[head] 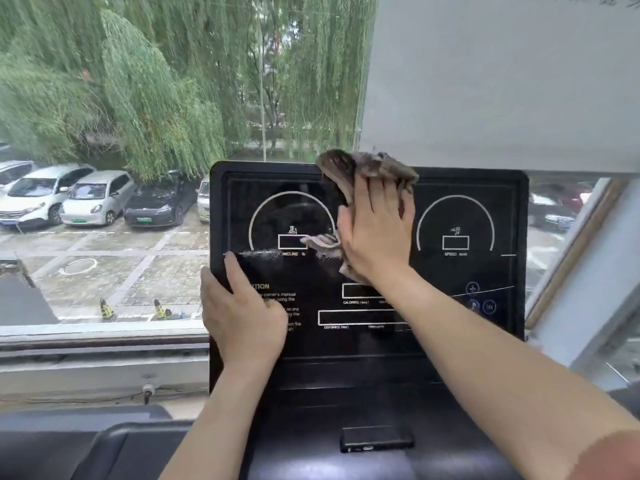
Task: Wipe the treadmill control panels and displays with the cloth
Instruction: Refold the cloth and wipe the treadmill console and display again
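A black treadmill control panel (467, 271) stands upright in front of me, with two white arc dials marked INCLINE and SPEED and several outlined display boxes. My right hand (377, 233) presses a brownish cloth (367, 166) flat against the panel's upper middle, between the two dials; cloth sticks out above and left of the palm. A streaky smear lies under the incline dial. My left hand (242, 317) grips the panel's left edge, thumb on the glass.
A dark phone-like device (376, 438) lies on the console shelf below the panel. Behind the panel is a window onto a car park and willow trees. A white roller blind (502, 81) hangs at upper right. A grey treadmill part (131, 445) sits at lower left.
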`<state>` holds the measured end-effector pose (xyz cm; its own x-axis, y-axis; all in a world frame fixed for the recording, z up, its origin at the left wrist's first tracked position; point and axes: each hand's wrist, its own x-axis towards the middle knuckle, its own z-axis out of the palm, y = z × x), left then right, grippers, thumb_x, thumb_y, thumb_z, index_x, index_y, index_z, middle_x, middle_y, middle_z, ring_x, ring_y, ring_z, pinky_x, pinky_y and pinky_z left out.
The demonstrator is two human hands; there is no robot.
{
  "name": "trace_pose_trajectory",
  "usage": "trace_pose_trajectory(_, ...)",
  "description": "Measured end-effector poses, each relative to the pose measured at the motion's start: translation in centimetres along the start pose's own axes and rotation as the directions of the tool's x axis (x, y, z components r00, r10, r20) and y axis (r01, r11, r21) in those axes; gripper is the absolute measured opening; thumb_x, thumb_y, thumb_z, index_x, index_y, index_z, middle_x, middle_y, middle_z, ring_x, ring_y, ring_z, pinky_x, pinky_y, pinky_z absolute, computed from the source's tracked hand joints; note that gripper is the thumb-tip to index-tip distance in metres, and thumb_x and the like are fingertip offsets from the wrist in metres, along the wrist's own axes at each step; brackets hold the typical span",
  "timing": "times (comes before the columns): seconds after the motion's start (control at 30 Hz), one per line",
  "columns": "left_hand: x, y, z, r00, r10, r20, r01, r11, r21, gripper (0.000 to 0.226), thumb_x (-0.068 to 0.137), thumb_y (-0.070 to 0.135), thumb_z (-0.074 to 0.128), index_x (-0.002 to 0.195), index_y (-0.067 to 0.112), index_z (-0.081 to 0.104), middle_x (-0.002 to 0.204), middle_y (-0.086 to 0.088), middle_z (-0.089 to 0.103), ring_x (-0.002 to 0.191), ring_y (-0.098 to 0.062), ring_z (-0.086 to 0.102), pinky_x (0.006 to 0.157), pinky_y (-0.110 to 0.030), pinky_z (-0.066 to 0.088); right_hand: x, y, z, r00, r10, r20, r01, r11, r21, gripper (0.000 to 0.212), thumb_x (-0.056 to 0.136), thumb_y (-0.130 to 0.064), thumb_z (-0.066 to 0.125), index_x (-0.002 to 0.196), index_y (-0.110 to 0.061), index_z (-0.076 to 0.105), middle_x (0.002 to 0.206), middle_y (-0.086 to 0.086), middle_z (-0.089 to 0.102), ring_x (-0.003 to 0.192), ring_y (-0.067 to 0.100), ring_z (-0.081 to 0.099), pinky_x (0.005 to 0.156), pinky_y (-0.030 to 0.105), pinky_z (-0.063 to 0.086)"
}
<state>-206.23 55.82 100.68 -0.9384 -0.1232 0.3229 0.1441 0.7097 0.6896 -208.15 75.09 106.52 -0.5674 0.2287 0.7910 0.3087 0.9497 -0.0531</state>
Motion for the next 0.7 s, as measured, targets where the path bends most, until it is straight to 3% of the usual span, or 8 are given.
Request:
trace_pose_trajectory(0.07,-0.1,0.9,0.1,0.992,0.096,-0.083,-0.093,0.995,0.032,0.078,0.077,0.004,0.059,0.148,0.009,0.026,0.152,-0.029,0.018,0.139,-0.043,0.019,0.113,-0.051,0.022,-0.5,-2.4,0.4,1.0,-0.016,-0.014,0.017,0.999,0.037,0.06,0.094,-0.042,0.039,0.148,-0.015,0.035,0.149,0.009,0.041,0.14,0.025,0.03,0.116,0.05,0.018)
trace_pose_trajectory(0.13,-0.5,2.7,0.8,0.922,0.337,-0.193,-0.335,0.941,0.044,0.064,0.076,0.001,0.053,0.14,0.006,0.044,0.143,-0.026,0.037,0.128,-0.042,0.036,0.107,-0.051,0.031,-3.7,-3.9,1.0,0.958,-0.287,0.02,0.285,0.957,0.057,0.064,0.094,-0.042,0.044,0.15,-0.014,0.032,0.154,0.007,0.034,0.145,0.023,0.021,0.118,0.049,0.013)
trace_pose_trajectory(0.2,-1.1,5.1,2.1,0.863,0.48,-0.157,-0.488,0.873,-0.008,0.052,0.078,0.005,0.047,0.129,0.01,0.058,0.124,-0.015,0.057,0.112,-0.033,0.049,0.098,-0.043,0.041,-7.4,-3.6,1.0,0.833,-0.54,0.122,0.54,0.841,0.037,0.069,0.09,-0.043,0.052,0.149,-0.011,0.033,0.152,0.01,0.037,0.145,0.027,0.017,0.12,0.046,0.006)
trace_pose_trajectory(0.33,-2.1,8.5,5.1,0.894,0.437,-0.096,-0.446,0.887,-0.119,0.04,0.081,0.004,0.053,0.117,0.016,0.066,0.104,-0.004,0.062,0.1,-0.024,0.052,0.086,-0.028,0.038,-9.3,1.4,1.1,0.701,-0.692,0.17,0.673,0.722,0.164,0.056,0.089,-0.036,0.052,0.137,-0.007,0.049,0.13,0.014,0.06,0.138,0.032,0.031,0.121,0.043,0.005)
trace_pose_trajectory(0.43,-3.4,10.9,6.8,0.857,0.504,-0.11,-0.515,0.845,-0.145,0.043,0.08,0.002,0.053,0.121,0.011,0.063,0.116,-0.007,0.061,0.112,-0.023,0.051,0.1,-0.03,0.038,-6.9,7.2,1.0,0.642,-0.746,0.178,0.744,0.662,0.091,0.057,0.087,-0.036,0.041,0.131,-0.004,0.057,0.128,0.015,0.061,0.136,0.03,0.034,0.12,0.042,0.009)
trace_pose_trajectory(0.5,-3.8,13.5,7.5,0.781,0.62,-0.083,-0.625,0.77,-0.127,0.05,0.081,0.002,0.05,0.131,0.01,0.056,0.133,-0.012,0.053,0.126,-0.026,0.044,0.111,-0.031,0.029,-3.8,10.8,0.8,0.67,-0.724,0.163,0.736,0.677,-0.013,0.06,0.086,-0.036,0.041,0.135,-0.002,0.051,0.137,0.016,0.054,0.137,0.03,0.032,0.119,0.044,0.012)
trace_pose_trajectory(0.6,-2.6,17.0,8.9,0.606,0.795,0.005,-0.795,0.606,0.022,0.06,0.084,0.011,0.042,0.144,0.012,0.041,0.15,-0.018,0.035,0.139,-0.034,0.029,0.116,-0.045,0.023,0.1,14.5,0.0,0.798,-0.598,0.08,0.603,0.794,-0.077,0.059,0.09,-0.035,0.042,0.142,-0.008,0.045,0.148,0.01,0.044,0.141,0.026,0.031,0.117,0.041,0.01)
trace_pose_trajectory(0.7,-2.2,17.5,10.4,0.559,0.828,0.041,-0.827,0.555,0.09,0.06,0.088,0.012,0.04,0.148,0.014,0.034,0.155,-0.017,0.027,0.144,-0.034,0.02,0.116,-0.048,0.022,-1.3,14.7,0.1,0.899,-0.432,0.069,0.436,0.898,-0.059,0.065,0.094,-0.039,0.04,0.152,-0.012,0.028,0.158,0.004,0.028,0.147,0.022,0.017,0.12,0.041,0.004)
